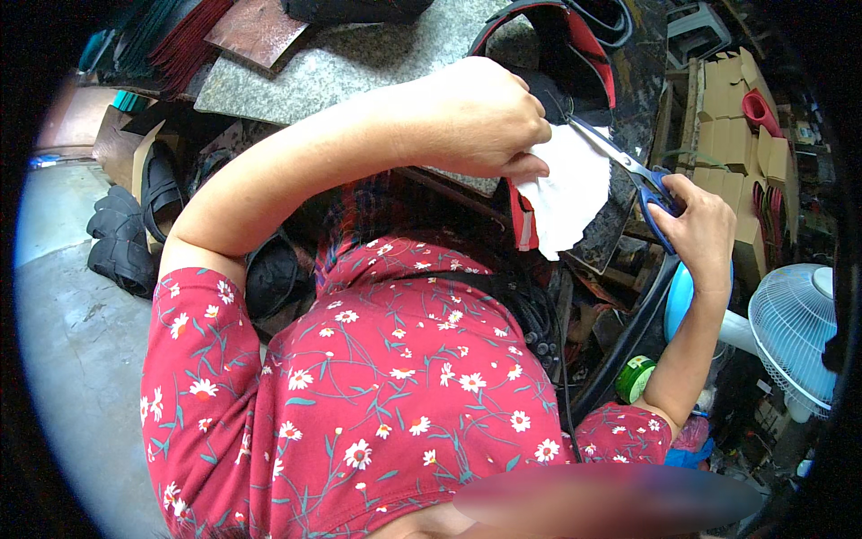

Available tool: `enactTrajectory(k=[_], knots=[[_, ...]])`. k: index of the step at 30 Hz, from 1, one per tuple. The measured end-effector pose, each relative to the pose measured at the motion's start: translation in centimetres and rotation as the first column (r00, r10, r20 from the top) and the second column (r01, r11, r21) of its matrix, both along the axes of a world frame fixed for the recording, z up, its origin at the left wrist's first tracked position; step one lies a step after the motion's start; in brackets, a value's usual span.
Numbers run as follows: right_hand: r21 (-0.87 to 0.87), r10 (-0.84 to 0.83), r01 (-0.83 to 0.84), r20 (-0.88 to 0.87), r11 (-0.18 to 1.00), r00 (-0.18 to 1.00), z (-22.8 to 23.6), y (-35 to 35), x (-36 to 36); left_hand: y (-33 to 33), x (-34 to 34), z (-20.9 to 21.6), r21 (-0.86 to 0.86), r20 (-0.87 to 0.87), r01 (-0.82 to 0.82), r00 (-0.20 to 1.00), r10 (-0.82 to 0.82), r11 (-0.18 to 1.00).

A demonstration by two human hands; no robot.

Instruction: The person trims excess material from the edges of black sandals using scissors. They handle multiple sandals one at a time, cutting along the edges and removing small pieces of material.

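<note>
My left hand point(494, 121) is closed, thumb and fingers pinching a limp white sheet point(575, 193) by its upper left edge. Whether it is cloth or paper I cannot tell. In my right hand point(702, 225) are scissors with dark blue handles point(658, 199). Their blades point up and left, lying at the sheet's upper edge near a few thin dark threads. Just behind the blades is a curved black strap piece with red lining point(588, 54). A red piece with a pale edge point(523, 218) shows below my left hand, partly hidden by the sheet.
A speckled grey stone slab point(346, 74) lies on the dark bench, with a brown plate point(256, 31) on it. Black shoes point(121, 238) sit at left. On the right stand cardboard boxes point(725, 135), a blue-white fan point(790, 337) and a green round container point(636, 377).
</note>
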State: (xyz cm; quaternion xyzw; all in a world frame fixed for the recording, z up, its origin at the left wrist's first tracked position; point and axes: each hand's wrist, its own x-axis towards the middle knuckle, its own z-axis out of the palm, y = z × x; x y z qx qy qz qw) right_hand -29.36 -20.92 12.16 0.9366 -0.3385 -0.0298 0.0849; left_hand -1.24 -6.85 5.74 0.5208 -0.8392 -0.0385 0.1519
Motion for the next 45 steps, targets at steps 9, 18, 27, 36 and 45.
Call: enactTrajectory(k=[9,18,27,36,45], knots=[[-0.060,-0.023,0.016,-0.121,0.998,0.992,2.5,1.6,1.7,-0.4,-0.4,0.2,0.080,0.011,0.025,1.000,-0.026,0.997],[0.039,-0.008,0.011,-0.096,0.999,0.995,1.4,-0.4,1.8,-0.5,-0.6,0.1,0.064,0.012,0.023,1.000,-0.024,0.998],[-0.060,0.035,-0.041,-0.092,0.997,0.995,1.4,0.5,1.2,-4.3,-0.3,0.1,-0.003,0.141,0.039,0.989,-0.038,0.999],[-0.079,0.031,-0.037,-0.083,0.996,0.996,0.9,0.5,0.2,-12.5,-1.6,-4.7,-0.215,0.283,0.019,0.958,0.044,0.976],[-0.060,0.011,-0.016,-0.079,0.998,0.997,0.2,0.5,-0.3,-12.1,-2.1,-4.0,-0.196,0.358,0.171,0.929,-0.092,0.966]])
